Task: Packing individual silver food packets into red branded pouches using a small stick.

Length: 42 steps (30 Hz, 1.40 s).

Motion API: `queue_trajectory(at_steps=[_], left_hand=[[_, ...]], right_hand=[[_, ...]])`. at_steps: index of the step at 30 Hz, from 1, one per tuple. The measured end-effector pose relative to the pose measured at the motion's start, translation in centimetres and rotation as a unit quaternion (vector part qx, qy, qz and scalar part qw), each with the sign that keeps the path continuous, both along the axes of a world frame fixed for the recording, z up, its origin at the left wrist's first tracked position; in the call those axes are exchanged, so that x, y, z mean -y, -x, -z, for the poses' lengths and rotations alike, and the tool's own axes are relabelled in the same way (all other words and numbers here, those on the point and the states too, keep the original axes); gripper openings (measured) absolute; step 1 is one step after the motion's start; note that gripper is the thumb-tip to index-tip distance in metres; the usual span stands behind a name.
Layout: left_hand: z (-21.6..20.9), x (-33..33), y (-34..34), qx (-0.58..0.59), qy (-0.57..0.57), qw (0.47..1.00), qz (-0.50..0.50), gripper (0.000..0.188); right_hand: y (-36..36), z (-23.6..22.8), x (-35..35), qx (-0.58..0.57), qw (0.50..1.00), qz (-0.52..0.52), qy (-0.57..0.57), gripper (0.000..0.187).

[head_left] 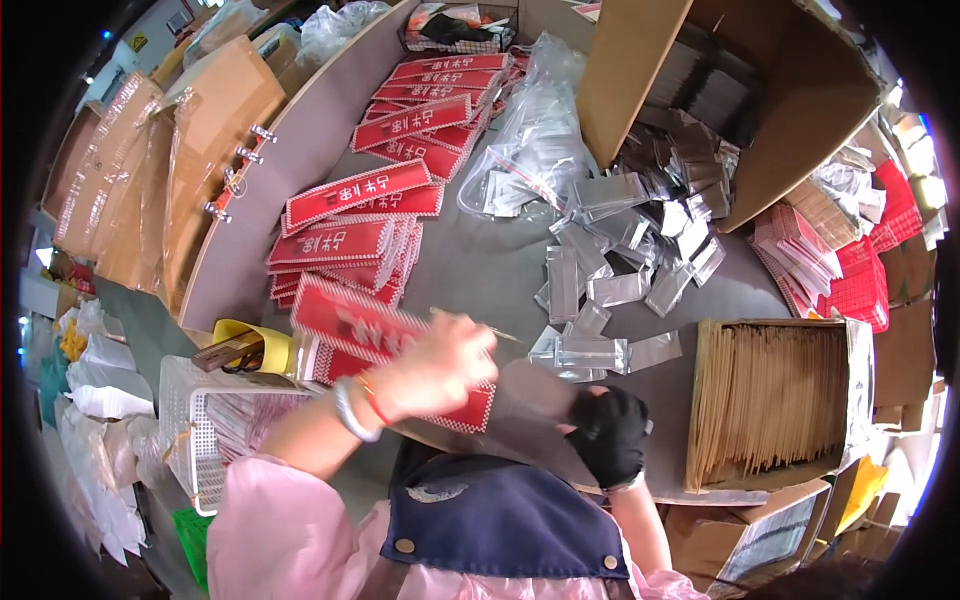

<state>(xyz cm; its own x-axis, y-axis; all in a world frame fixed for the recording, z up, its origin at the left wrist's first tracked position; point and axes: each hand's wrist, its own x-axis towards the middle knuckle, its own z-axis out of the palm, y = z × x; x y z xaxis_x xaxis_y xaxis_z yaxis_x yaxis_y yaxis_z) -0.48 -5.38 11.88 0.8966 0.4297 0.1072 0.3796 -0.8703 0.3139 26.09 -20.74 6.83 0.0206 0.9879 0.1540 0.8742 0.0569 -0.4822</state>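
My left hand (445, 365), bare and wearing bracelets, is closed over red printed paper sleeves (345, 315) with checked borders. A thin pale stick (505, 335) pokes out beside its fingers, blurred. Low on the right, my right hand (610, 435) wears a black glove with its fingers curled. A smeared greyish shape (537, 388) shows beside that glove; what the fingers hold cannot be made out. Stacks of the same red sleeves (330, 245) run up the table's left side. Small clear-and-silver packets (590, 352) lie loose just beyond my right hand.
An open carton (850, 400) of thin wooden sticks stands at right. Behind the packets, a large tipped carton (800, 110) spills more of them. A clear plastic bag (540, 110) lies at centre back. A white basket (180, 425) and yellow container (262, 345) sit at left.
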Motion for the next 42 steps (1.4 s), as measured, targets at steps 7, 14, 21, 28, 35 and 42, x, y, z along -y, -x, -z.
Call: queue_trajectory(at_steps=[7, 14, 21, 28, 35, 42], left_hand=[[4.4, 0.6, 3.2, 0.134, -0.025, 0.932, -0.337, 0.041], [11.0, 7.9, 0.5, 0.087, 0.086, 0.917, -0.38, 0.093], [11.9, 8.1, 1.8, 0.09, 0.112, 0.92, -0.366, 0.099], [11.7, 7.4, 1.5, 0.065, 0.146, 0.929, -0.333, 0.105], [8.9, 0.1, -0.3, 0.215, 0.071, 0.938, -0.264, 0.077], [13.4, -20.2, -7.7, 0.215, -0.029, 0.942, -0.258, 0.046]], right_hand=[[-0.3, -0.6, 0.9, 0.038, 0.998, 0.029, 0.028, 0.061], [-0.2, -0.1, 1.2, 0.069, 0.995, -0.037, 0.058, 0.059], [0.7, 0.0, 1.0, 0.072, 0.987, -0.098, 0.107, 0.059], [6.8, 3.4, -2.2, 0.006, 0.987, -0.151, 0.052, 0.067], [-0.1, 5.5, 1.4, -0.045, 0.996, 0.069, -0.038, 0.056], [0.3, 8.1, 1.9, -0.002, 0.991, 0.132, -0.033, 0.047]])
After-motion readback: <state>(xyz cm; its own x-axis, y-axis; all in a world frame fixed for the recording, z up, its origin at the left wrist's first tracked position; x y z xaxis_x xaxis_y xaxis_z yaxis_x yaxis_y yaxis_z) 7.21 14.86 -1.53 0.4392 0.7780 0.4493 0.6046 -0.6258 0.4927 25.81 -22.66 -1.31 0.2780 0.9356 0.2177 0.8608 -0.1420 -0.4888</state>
